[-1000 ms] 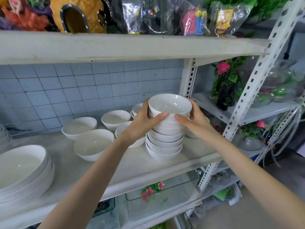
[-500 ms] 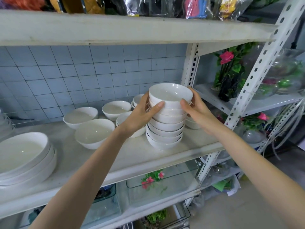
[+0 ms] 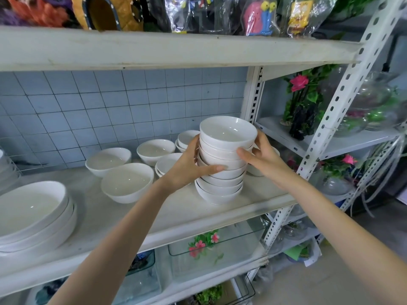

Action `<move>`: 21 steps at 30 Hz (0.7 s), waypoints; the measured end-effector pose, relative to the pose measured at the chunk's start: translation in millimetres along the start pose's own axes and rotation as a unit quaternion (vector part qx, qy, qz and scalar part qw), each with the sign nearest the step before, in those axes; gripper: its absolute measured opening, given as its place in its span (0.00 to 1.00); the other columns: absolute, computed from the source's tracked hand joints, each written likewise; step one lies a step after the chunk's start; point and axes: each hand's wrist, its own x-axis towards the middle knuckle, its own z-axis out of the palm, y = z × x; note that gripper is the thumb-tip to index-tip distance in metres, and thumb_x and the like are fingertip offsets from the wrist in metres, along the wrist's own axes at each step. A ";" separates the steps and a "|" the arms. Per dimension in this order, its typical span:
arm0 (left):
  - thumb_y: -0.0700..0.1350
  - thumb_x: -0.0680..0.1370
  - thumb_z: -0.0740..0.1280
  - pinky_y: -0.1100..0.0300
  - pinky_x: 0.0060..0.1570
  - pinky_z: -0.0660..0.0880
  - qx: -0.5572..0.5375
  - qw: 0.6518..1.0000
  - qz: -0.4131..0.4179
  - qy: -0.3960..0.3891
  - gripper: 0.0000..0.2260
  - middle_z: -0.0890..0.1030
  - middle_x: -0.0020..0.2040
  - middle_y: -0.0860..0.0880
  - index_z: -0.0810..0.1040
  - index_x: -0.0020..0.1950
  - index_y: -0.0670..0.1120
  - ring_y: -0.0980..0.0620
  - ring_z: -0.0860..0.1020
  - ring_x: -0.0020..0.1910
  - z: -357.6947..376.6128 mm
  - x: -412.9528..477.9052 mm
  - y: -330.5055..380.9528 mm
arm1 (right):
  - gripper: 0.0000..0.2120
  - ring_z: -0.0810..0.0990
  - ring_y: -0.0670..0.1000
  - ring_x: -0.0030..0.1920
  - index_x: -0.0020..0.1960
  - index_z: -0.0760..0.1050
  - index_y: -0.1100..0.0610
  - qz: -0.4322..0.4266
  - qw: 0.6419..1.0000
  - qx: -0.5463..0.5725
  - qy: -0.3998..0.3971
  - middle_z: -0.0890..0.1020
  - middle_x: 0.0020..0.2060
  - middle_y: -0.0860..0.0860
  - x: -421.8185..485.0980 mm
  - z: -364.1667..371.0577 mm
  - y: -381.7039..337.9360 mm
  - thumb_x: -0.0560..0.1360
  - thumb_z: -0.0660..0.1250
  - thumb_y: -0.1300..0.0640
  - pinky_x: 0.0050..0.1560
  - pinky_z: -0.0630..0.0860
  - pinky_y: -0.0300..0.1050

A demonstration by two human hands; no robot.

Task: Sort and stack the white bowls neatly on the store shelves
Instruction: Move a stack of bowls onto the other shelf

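Both curled round the stack of white ceramic bowls (image 3: 221, 189): left hand (image 3: 187, 169) now lower, right hand (image 3: 263, 160) unchanged near top.

Left hand (image 3: 187, 170): grip slides down the stack of white bowls (image 3: 220, 188), thumb going from the upper bowls to mid-stack.
Right hand (image 3: 262, 159): thumb lowers slightly, from the top bowl to the second.

two hands (image 3: 187, 166), one tall bowl stack (image 3: 220, 186), three loose bowls (image 3: 127, 182), three stacked large dishes (image 3: 66, 205)
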 end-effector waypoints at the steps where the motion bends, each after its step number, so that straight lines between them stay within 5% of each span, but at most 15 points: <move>1: 0.45 0.65 0.77 0.77 0.53 0.68 0.003 1.000 -0.004 0.000 0.32 0.72 0.58 0.70 0.63 0.60 0.65 0.76 0.71 0.56 -0.5 -0.2 -0.9 | 0.28 0.67 0.46 0.68 0.67 0.55 0.44 -0.004 1.000 0.000 0.001 0.67 0.62 0.39 0.1 -0.3 -0.3 0.74 0.66 0.56 0.63 0.69 0.38; 5: 0.50 0.63 0.81 0.63 0.66 0.65 0.019 0.999 -0.029 -0.006 0.44 0.70 0.67 0.64 0.59 0.72 0.56 0.66 0.68 0.67 -4.2 -2.6 -8.4 | 0.27 0.66 0.49 0.70 0.67 0.56 0.45 -0.012 1.000 -0.002 0.002 0.66 0.65 0.42 -1.7 -0.9 -0.8 0.72 0.64 0.51 0.70 0.65 0.51; 9: 0.52 0.62 0.79 0.54 0.72 0.61 0.026 0.998 -0.050 -0.008 0.53 0.63 0.74 0.54 0.49 0.78 0.49 0.56 0.62 0.73 -5.2 -11.0 -5.4 | 0.28 0.65 0.47 0.70 0.70 0.53 0.46 -0.007 1.000 -0.005 -0.004 0.63 0.66 0.41 -5.3 -0.7 2.4 0.76 0.62 0.53 0.65 0.69 0.39; 13: 0.54 0.62 0.76 0.57 0.70 0.61 0.028 0.997 -0.068 0.000 0.50 0.64 0.72 0.57 0.52 0.77 0.49 0.54 0.61 0.74 -5.1 -17.8 -9.1 | 0.30 0.69 0.47 0.67 0.74 0.51 0.50 0.010 1.000 -0.014 -0.019 0.66 0.66 0.42 -11.3 1.4 10.0 0.77 0.62 0.57 0.58 0.72 0.32; 16: 0.57 0.63 0.73 0.60 0.67 0.62 0.043 0.996 -0.079 0.004 0.38 0.66 0.63 0.66 0.60 0.70 0.58 0.52 0.61 0.73 -4.8 -24.7 -12.4 | 0.31 0.67 0.44 0.67 0.73 0.50 0.50 0.022 0.999 -0.035 -0.032 0.64 0.67 0.43 -17.7 1.9 14.0 0.77 0.62 0.57 0.56 0.70 0.25; 18: 0.59 0.64 0.72 0.61 0.65 0.62 0.056 0.995 -0.082 0.010 0.35 0.65 0.67 0.66 0.61 0.68 0.61 0.54 0.61 0.72 -5.5 -31.6 -14.9 | 0.34 0.63 0.42 0.68 0.75 0.47 0.52 0.031 0.996 -0.071 -0.048 0.61 0.68 0.43 -23.9 0.5 16.5 0.76 0.63 0.54 0.56 0.67 0.22; 21: 0.64 0.65 0.67 0.61 0.68 0.60 0.116 0.989 -0.091 0.031 0.45 0.59 0.76 0.56 0.53 0.77 0.51 0.58 0.60 0.72 -9.3 -45.1 -19.4 | 0.43 0.58 0.43 0.72 0.77 0.42 0.53 0.059 0.980 -0.181 -0.057 0.56 0.74 0.46 -34.6 -5.9 24.5 0.73 0.62 0.42 0.67 0.60 0.36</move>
